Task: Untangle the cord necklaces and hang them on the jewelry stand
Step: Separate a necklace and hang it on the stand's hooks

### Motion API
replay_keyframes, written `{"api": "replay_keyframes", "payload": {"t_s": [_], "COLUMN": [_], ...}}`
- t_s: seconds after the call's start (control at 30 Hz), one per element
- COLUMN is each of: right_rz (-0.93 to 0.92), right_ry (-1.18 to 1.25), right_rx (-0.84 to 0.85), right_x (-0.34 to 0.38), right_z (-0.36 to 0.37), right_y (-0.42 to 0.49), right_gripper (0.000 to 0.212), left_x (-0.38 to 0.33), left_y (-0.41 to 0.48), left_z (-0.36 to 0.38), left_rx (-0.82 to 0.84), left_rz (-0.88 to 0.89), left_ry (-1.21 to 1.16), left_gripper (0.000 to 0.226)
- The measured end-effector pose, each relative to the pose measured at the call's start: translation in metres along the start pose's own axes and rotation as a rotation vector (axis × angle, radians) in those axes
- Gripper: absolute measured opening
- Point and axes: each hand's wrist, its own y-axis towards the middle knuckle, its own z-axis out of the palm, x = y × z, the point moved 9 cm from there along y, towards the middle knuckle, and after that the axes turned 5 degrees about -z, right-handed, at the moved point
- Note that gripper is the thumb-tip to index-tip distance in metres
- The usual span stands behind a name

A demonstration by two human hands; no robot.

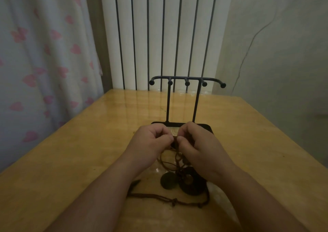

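The left hand (150,141) and right hand (198,143) meet knuckle to knuckle just above the tabletop (71,160). Each has a narrow grip, with fingers curled in, and thumb and forefinger pinch a short stretch of brown cord between the two hands.

Below the pinch, the cord necklaces (174,159) hang in a loose tangle of loops down to the wood between the wrists. Two dark round pendants (167,181) lie side by side there, touching or nearly so. One long strand with knots trails across the tabletop, nearer the person, from under the left forearm towards the right.

Just behind the hands stands the black jewelry stand (186,79). It has a flat base, two thin uprights and a top bar with five ball-tipped pegs.

Beyond the tabletop's far edge is a white ribbed radiator (159,36). A curtain (44,54) with pink hearts hangs to the left, and a pale wall (275,54) is to the right.
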Motion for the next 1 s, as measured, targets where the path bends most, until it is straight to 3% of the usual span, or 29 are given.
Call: {"api": "replay_keyframes", "payload": {"t_s": [0.17, 0.33, 0.53, 0.67, 0.83, 1.0], "right_rz": [0.018, 0.026, 0.007, 0.042, 0.051, 0.097], "right_ry": [0.158, 0.192, 0.09, 0.154, 0.166, 0.286], "right_rx": [-0.072, -0.131, -0.128, -0.161, -0.122, -0.135], "right_x": [0.0, -0.003, -0.001, 0.0, -0.001, -0.004], "right_z": [-0.003, -0.011, -0.01, -0.013, -0.01, -0.01], "right_y": [-0.001, -0.003, -0.001, -0.002, -0.001, -0.002], "right_gripper": [0.007, 0.007, 0.012, 0.012, 0.014, 0.01], "left_x": [0.006, 0.004, 0.002, 0.005, 0.003, 0.003], "left_y": [0.002, 0.001, 0.001, 0.001, 0.0, 0.0], "left_z": [-0.003, -0.002, -0.003, -0.003, -0.001, 0.001], "left_rx": [-0.021, -0.02, -0.024, -0.028, -0.007, -0.001], "left_rz": [-0.034, -0.025, -0.008, -0.04, -0.029, -0.046], "left_ry": [-0.131, -0.089, -0.05, -0.076, -0.087, -0.093], "left_gripper": [0.027, 0.022, 0.021, 0.026, 0.01, 0.02]}}
